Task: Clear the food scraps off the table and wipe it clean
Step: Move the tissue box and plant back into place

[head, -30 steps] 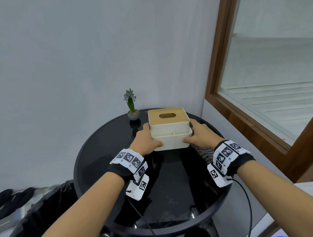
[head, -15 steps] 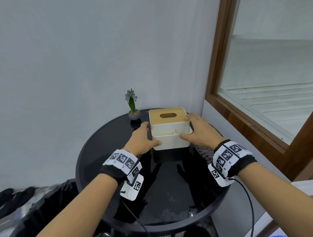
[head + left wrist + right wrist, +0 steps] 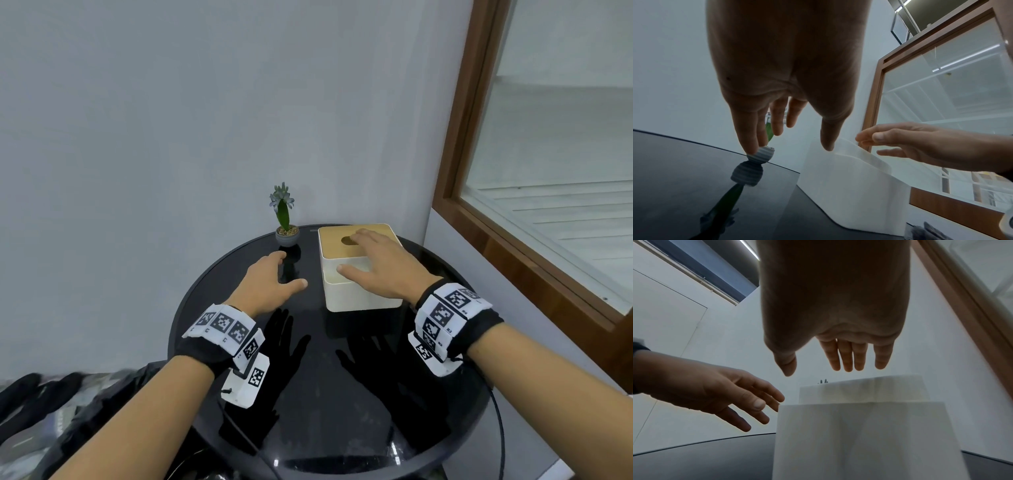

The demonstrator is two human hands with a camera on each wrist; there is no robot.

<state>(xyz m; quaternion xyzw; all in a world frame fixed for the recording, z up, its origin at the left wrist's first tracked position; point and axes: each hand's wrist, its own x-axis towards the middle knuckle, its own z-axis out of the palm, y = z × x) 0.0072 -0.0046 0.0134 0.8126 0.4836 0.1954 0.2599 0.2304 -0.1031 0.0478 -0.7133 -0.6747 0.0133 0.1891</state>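
Both hands spread and empty: your right hand (image 3: pixel 380 267) hovers over the tissue box (image 3: pixel 356 274) at the worktop's (image 3: pixel 325 394) far right edge, your left hand (image 3: pixel 270 284) beside it. No scraps visible; draw one tissue straight up.

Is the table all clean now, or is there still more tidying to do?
It looks nearly done. No scraps show on the black table. The tissue box stands at the back, beside the little potted plant. The right hand hovers open above the box, and the left hand is open over the table, holding nothing. A dark cloth lies beside the box, so putting it away may be left.
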